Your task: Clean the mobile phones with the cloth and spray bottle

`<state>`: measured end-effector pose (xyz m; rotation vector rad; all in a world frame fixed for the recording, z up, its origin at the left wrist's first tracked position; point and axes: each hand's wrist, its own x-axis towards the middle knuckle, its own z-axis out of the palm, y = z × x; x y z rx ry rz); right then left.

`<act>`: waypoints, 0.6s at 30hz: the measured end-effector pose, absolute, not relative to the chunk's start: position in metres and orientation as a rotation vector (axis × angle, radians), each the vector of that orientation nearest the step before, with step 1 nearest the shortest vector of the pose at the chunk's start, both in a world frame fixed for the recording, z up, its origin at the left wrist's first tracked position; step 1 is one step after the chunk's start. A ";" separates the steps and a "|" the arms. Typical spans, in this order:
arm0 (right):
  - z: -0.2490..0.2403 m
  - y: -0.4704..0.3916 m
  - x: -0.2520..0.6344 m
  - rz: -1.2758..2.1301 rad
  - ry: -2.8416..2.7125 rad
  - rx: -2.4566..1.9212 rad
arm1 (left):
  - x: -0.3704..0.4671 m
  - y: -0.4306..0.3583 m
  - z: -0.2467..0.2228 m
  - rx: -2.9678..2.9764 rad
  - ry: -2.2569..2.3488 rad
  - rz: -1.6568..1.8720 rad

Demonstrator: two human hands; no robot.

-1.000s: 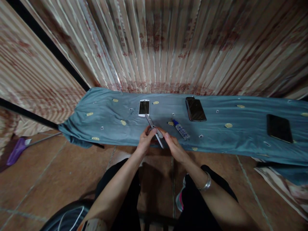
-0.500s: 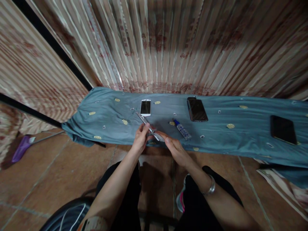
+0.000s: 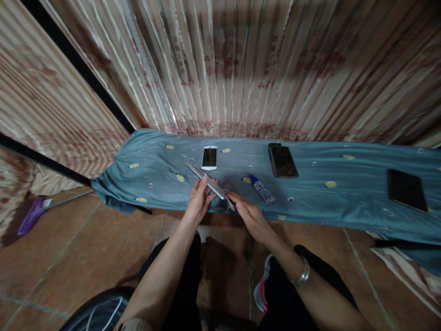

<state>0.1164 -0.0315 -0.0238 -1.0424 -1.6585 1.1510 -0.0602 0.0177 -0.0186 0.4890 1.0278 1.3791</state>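
Observation:
My left hand (image 3: 197,202) grips a slim silver phone (image 3: 214,186) by its edges, thumb on the near side, holding it tilted above the front part of the cloth-covered surface. At the phone's lower right end, my right hand (image 3: 254,219) pinches a small grey cloth (image 3: 230,204), which hangs beside that end; whether it touches the phone is hard to see. Behind them a white phone (image 3: 209,158) lies screen up. To the right of the fingers rests a clear spray bottle (image 3: 262,189) with a blue top, on its side.
A teal patterned sheet (image 3: 306,197) covers the long narrow surface. Dark devices, a stacked pair (image 3: 284,161) and a black tablet-like one (image 3: 406,189), lie farther right. Pleated curtains (image 3: 234,69) hang behind. A purple dustpan or broom head (image 3: 31,216) is on the tiled floor at left.
The silver phone has turned so that more of its flat side shows. My right hand, with the grey cloth, has shifted slightly down and right toward the phone's end.

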 end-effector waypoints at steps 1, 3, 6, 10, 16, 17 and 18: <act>-0.024 -0.031 0.116 1.162 -1.644 -1.056 | -0.060 0.017 -0.018 0.493 1.015 1.371; -0.024 -0.029 0.114 1.190 -1.613 -1.076 | -0.059 0.016 -0.018 0.498 0.988 1.358; -0.025 -0.028 0.112 1.237 -1.575 -1.081 | -0.058 0.014 -0.017 0.499 0.957 1.343; -0.027 -0.028 0.109 1.229 -1.573 -1.085 | -0.058 0.010 -0.017 0.528 0.963 1.317; -0.033 -0.030 0.110 1.099 -1.693 -1.099 | -0.058 0.004 -0.016 0.611 0.977 1.263; -0.034 -0.030 0.109 1.060 -1.720 -1.092 | -0.057 0.003 -0.016 0.614 0.975 1.248; -0.036 -0.030 0.109 1.021 -1.742 -1.085 | -0.056 0.002 -0.017 0.614 0.972 1.233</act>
